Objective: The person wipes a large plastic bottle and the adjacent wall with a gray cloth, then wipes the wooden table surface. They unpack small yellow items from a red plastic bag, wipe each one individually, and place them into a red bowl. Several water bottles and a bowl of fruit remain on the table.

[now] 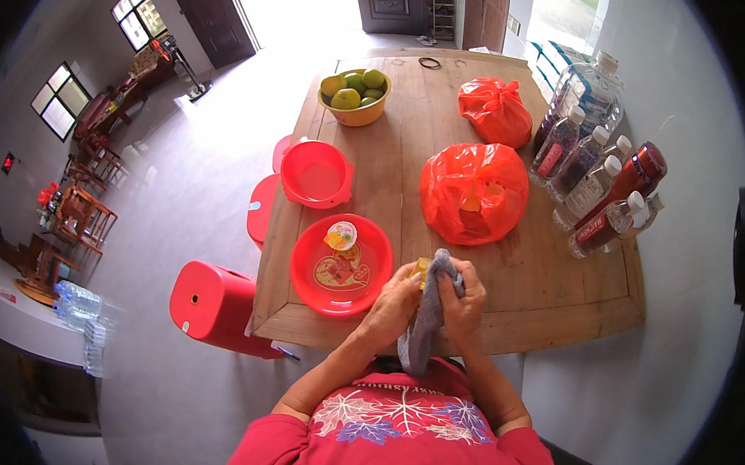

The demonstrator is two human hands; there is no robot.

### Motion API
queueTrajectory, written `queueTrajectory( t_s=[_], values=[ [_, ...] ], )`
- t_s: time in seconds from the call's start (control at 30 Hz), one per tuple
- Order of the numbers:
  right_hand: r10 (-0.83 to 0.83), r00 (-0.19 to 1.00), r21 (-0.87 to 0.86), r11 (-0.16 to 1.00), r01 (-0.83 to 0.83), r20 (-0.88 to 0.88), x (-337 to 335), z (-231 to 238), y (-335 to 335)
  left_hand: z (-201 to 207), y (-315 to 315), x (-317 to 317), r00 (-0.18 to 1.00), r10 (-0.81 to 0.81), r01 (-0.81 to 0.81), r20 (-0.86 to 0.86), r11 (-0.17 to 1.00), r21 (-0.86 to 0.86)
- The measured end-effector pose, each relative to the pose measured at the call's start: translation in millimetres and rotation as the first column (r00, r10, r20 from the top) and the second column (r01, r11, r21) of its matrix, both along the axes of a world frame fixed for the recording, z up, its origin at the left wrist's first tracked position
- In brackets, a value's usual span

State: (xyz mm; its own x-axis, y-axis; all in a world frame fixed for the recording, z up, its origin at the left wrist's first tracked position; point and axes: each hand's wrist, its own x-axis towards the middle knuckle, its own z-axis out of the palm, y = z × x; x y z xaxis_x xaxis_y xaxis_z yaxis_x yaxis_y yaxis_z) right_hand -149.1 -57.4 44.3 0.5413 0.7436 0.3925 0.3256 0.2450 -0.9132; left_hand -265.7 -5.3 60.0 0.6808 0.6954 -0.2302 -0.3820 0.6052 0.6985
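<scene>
A grey cloth (425, 318), soft and crumpled, hangs lengthwise from the hands down over the near edge of the wooden table (545, 282). The right hand (462, 307) grips its top; the left hand (394, 304) pinches a small yellow thing (421, 272), possibly a jelly cup, against it. Just left lies a red plate (304, 271) holding another cup (341, 234); beyond, a red bag (474, 191) and bottles (594, 192).

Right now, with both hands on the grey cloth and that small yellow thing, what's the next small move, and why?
Probably set the small yellow item down on the red plate. The left hand holds it while the right hand presses the grey cloth over it, and a similar cup already lies on that plate.
</scene>
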Motion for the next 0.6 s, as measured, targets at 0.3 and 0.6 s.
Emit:
queueTrajectory(
  t_s=[0.3,0.6],
  values=[
    [0.189,0.935,-0.04,0.982,-0.186,0.301,17.8,2.5,-11.4,-28.9,6.3,-9.1,0.99,0.089,-0.076,0.111,0.991,-0.112],
    [-0.081,0.879,0.071,0.996,0.054,0.469,-6.7,15.5,-5.3,-19.2,3.4,-4.1,0.985,0.092,-0.067,0.147,0.984,-0.164]
  ],
)
